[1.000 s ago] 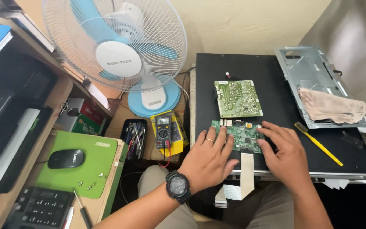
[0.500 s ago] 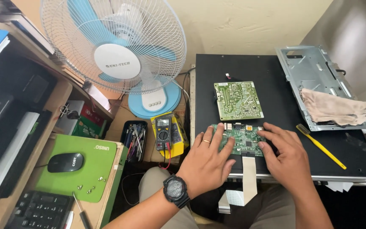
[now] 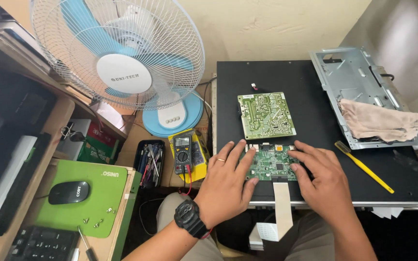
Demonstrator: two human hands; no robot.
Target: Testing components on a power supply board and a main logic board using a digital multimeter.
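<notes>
A small dark green circuit board point(image 3: 273, 163) lies on the black back panel point(image 3: 310, 77) of a flat screen on my lap. My left hand point(image 3: 226, 186), with a ring and a black wristwatch, rests its fingertips on the board's left edge. My right hand point(image 3: 321, 181) touches the board's right edge. Both hands have spread fingers and grip nothing. A white flat ribbon cable point(image 3: 281, 212) hangs down from the board's front. A larger light green circuit board point(image 3: 266, 115) lies just behind it.
A bare metal bracket plate point(image 3: 351, 72) with a beige cloth point(image 3: 380, 121) lies at the right, a yellow toothbrush point(image 3: 364, 166) beside it. To the left are a yellow multimeter point(image 3: 185, 150), a tray of tools point(image 3: 150, 162), a table fan point(image 3: 122, 58), a mouse point(image 3: 68, 192) on a green mat, and loose screws point(image 3: 97, 221).
Both hands stay on the small board; the fingers have shifted slightly along its edges. The camera view has moved a little.
</notes>
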